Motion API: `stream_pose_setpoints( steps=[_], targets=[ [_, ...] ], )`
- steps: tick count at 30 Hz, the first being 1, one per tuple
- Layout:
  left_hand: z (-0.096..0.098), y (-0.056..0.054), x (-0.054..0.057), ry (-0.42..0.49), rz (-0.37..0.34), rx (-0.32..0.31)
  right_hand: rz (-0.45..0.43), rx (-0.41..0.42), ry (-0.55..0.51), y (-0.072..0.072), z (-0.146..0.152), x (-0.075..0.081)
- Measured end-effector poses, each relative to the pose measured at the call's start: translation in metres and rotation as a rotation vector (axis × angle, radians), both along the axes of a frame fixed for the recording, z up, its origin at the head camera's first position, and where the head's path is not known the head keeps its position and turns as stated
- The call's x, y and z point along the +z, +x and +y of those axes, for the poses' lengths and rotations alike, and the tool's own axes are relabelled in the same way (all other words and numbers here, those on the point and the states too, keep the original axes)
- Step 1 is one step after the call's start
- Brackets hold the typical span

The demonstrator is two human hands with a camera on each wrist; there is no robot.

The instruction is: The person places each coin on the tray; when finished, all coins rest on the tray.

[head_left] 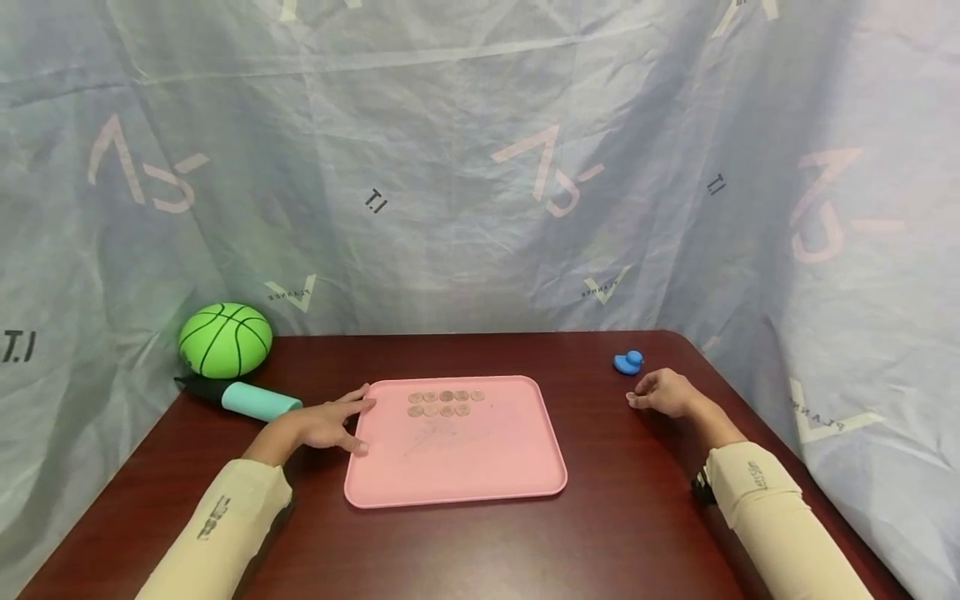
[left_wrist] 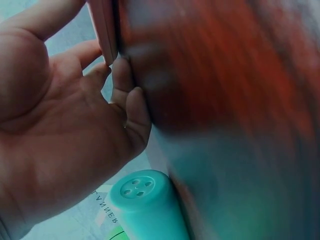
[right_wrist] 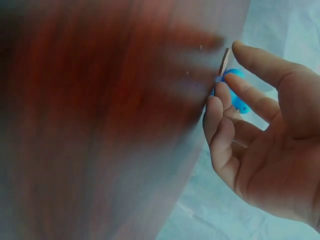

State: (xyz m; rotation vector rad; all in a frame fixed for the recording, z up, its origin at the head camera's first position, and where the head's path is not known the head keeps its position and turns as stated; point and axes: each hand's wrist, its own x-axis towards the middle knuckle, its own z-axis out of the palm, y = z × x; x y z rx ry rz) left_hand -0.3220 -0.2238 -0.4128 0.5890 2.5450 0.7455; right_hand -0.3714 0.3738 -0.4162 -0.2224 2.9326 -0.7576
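My left hand (head_left: 326,423) rests at the left edge of a pink tray (head_left: 457,471), its thumb and fingers spread along the rim. In the left wrist view the fingertips meet the tray's edge (left_wrist: 104,32) close to the tabletop. Several round coins (head_left: 447,397) lie flat in two rows on the upper part of the tray. Right of the tray, my right hand (head_left: 666,393) pinches a coin (right_wrist: 224,62) at its fingertips, low over the table. The other fingers of this hand curl down beside the tabletop. Just behind it sits a small blue rubber duck (head_left: 628,362).
A green ball (head_left: 226,341) with black lines sits at the table's back left corner. Beside it lies a turquoise cylinder (head_left: 262,402) with a black tapered end, close to my left wrist. Grey printed cloth (head_left: 450,208) hangs behind the dark red wooden table (head_left: 450,550).
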Motion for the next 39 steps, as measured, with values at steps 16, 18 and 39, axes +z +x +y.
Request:
stream_pose_setpoints(
  steps=[16, 18, 39],
  targets=[
    [0.001, 0.0, -0.001, -0.02, 0.017, -0.005, -0.109, 0.013, -0.079, -0.013, 0.0, -0.007],
    [0.001, 0.0, -0.001, -0.017, 0.013, -0.004, -0.115, 0.0, -0.075, -0.013, -0.001, -0.006],
    [0.001, 0.002, -0.001, -0.038, 0.011, 0.013, -0.087, 0.082, -0.06, -0.016, -0.011, -0.007]
  ],
)
